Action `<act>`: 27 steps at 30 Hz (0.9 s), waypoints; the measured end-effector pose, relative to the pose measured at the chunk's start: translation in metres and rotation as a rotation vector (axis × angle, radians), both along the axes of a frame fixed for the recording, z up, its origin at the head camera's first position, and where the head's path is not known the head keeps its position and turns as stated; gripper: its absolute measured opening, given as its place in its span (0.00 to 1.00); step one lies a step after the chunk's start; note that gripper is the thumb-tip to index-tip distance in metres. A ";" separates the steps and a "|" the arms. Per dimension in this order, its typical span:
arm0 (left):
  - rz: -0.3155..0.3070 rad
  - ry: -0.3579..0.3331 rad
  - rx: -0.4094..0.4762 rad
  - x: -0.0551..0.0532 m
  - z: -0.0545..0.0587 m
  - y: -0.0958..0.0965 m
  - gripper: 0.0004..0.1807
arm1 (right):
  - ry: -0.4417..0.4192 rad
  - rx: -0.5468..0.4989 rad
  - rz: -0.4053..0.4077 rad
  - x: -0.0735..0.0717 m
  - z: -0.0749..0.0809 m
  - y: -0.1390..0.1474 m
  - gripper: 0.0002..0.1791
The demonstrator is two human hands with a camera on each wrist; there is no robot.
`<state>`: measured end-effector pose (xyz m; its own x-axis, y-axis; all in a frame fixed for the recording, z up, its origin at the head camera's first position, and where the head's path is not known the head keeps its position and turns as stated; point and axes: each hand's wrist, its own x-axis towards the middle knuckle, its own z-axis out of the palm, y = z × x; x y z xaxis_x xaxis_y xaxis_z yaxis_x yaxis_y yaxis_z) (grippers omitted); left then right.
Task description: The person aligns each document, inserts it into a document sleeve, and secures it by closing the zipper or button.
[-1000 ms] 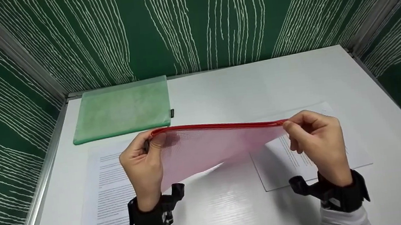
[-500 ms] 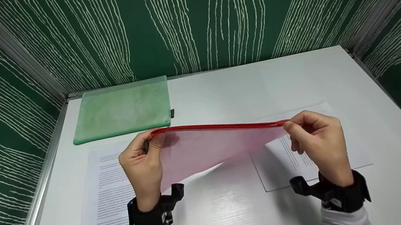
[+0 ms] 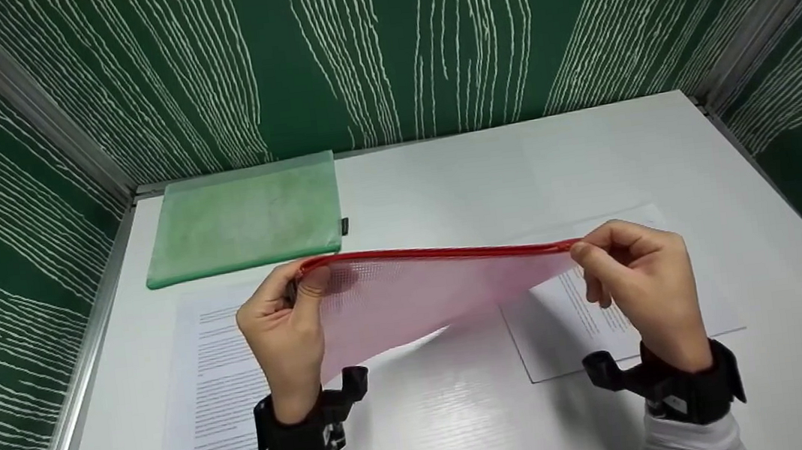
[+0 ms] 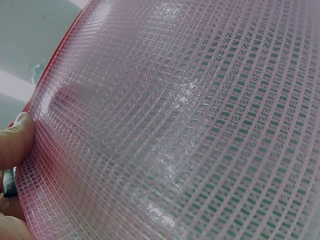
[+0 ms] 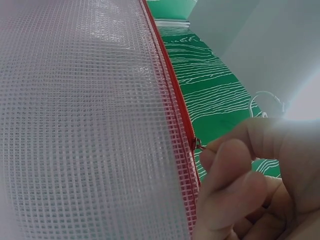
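Note:
A pink translucent mesh zipper pouch [image 3: 409, 299] with a red zipper [image 3: 442, 253] along its top edge hangs above the table. My left hand [image 3: 289, 336] pinches its left top corner between thumb and fingers. In the left wrist view, the thumb [image 4: 17, 142] lies on the mesh near a dark tab [image 4: 9, 182]. At the zipper's right end, my right hand [image 3: 641, 280] pinches the small zipper pull [image 5: 197, 143], seen in the right wrist view with the slider on the red edge. The zipper looks closed along its visible length.
A green zipper pouch [image 3: 245, 216] lies flat at the back left of the white table [image 3: 455, 430]. Printed sheets [image 3: 217, 404] lie at the left, partly behind my left hand. Another printed stack [image 3: 564, 327] lies at the right. Green patterned panels surround the table.
My right hand has shifted slightly to the right at the zipper's end. My left hand and the pouch stay almost in place.

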<state>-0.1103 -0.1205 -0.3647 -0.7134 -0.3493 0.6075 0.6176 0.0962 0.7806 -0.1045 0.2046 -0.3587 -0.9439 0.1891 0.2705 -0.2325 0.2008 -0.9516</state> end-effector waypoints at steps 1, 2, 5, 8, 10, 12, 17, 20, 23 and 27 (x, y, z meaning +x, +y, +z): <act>0.005 -0.001 0.000 0.000 0.000 0.000 0.04 | -0.003 -0.008 0.000 0.000 0.000 0.000 0.10; 0.008 -0.002 0.000 0.000 0.000 -0.001 0.04 | -0.006 -0.015 0.000 0.000 0.000 0.001 0.10; 0.017 -0.003 -0.002 0.000 0.000 -0.001 0.05 | -0.007 -0.037 0.000 0.000 0.000 0.001 0.10; 0.009 0.000 0.005 0.000 0.000 -0.001 0.06 | -0.004 -0.050 0.004 0.000 0.000 0.002 0.10; 0.003 0.004 0.009 0.000 0.001 -0.001 0.06 | -0.003 -0.055 0.005 0.000 0.000 0.002 0.10; -0.004 0.009 0.014 0.000 0.001 -0.001 0.06 | -0.005 -0.054 0.003 0.000 0.000 0.003 0.10; -0.007 0.014 0.018 0.000 0.001 -0.001 0.06 | -0.011 -0.047 0.010 0.000 0.000 0.004 0.09; -0.013 0.014 0.021 0.000 0.000 -0.001 0.06 | -0.009 -0.055 0.023 0.000 -0.001 0.005 0.09; -0.004 0.012 0.016 0.000 0.000 -0.002 0.07 | -0.009 -0.072 0.021 0.000 -0.001 0.006 0.09; 0.022 0.010 0.009 0.001 0.000 -0.003 0.07 | -0.006 -0.099 0.001 -0.001 -0.001 0.007 0.09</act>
